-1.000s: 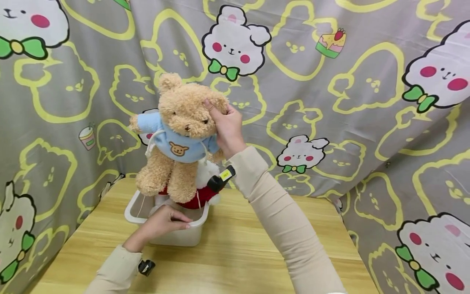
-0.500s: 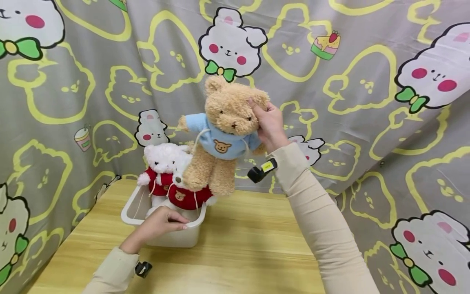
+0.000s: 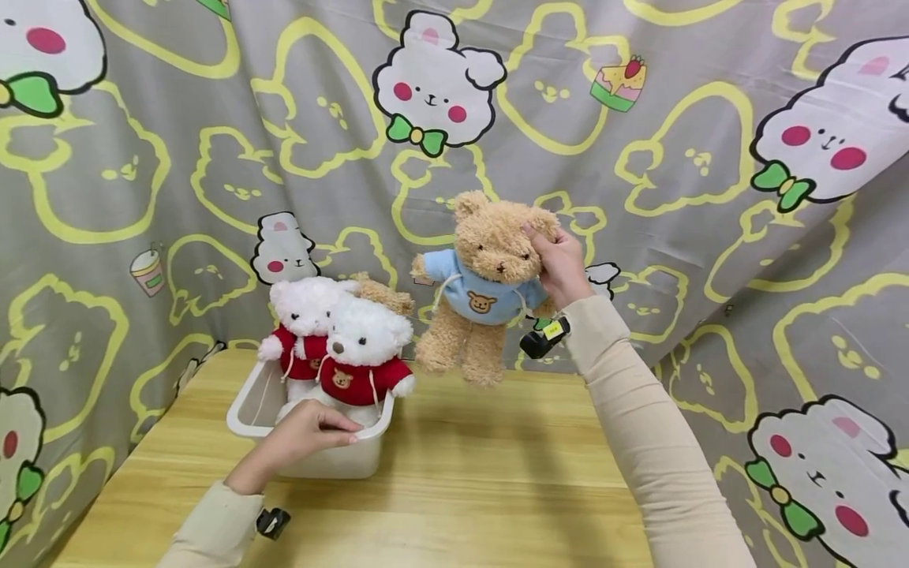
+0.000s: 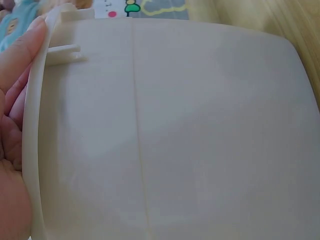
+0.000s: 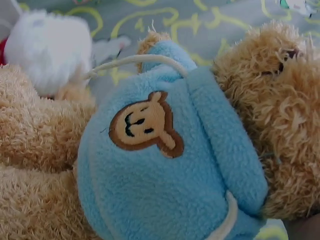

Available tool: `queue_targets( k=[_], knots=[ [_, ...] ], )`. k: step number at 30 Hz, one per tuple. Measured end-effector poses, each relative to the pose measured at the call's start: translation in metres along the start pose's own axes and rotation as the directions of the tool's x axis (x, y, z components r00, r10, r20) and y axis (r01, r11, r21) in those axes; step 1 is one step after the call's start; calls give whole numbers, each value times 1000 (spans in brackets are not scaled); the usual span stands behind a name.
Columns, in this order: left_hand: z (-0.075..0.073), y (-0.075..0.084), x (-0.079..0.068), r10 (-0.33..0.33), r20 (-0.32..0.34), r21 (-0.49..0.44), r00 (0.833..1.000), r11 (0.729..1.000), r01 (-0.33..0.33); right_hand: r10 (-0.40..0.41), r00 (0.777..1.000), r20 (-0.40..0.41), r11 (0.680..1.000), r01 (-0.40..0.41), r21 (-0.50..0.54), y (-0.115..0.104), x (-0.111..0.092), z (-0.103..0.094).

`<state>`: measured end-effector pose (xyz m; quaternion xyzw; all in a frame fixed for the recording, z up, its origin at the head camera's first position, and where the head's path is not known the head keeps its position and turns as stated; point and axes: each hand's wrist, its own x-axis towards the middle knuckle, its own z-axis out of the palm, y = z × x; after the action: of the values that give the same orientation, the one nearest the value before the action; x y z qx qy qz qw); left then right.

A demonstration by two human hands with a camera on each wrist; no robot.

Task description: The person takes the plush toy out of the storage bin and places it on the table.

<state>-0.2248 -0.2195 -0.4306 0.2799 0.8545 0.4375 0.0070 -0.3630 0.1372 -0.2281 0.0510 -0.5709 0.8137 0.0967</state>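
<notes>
My right hand [image 3: 562, 267] grips a tan teddy bear [image 3: 497, 244] by the side of its head, near the ear. The bear hangs upright above the table, wearing a light blue hoodie [image 5: 150, 150] with a bear-face patch. My left hand [image 3: 312, 434] holds the near rim of a white plastic bin [image 3: 334, 461]; in the left wrist view the bin's outer wall [image 4: 175, 125] fills most of the picture. Inside the bin sit two white teddy bears in red hoodies, one at the left [image 3: 301, 315] and one in front [image 3: 365, 343]. Behind them shows tan plush fur [image 3: 383, 293], mostly hidden.
The bin stands on a wooden table [image 3: 454, 473], towards its left side. A grey curtain [image 3: 341, 189] with cartoon prints hangs close behind the table and along both sides. Small black wrist cameras sit on both sleeves.
My right hand has carried the tan teddy bear from above the bin to the right, and lately lower. The white bears have come into full view. My left hand stays on the rim.
</notes>
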Motion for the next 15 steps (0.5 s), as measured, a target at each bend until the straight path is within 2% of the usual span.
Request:
queue_targets(
  k=[6,15],
  knots=[
    [0,-1,1,-7,-1,5,1000,1000,7,12,1000,1,998,-12,-54,19,7,-29],
    [0,1,2,-26,-3,14,1000,1000,26,46,999,-8,990,-47,-132,76,19,-60]
  ],
)
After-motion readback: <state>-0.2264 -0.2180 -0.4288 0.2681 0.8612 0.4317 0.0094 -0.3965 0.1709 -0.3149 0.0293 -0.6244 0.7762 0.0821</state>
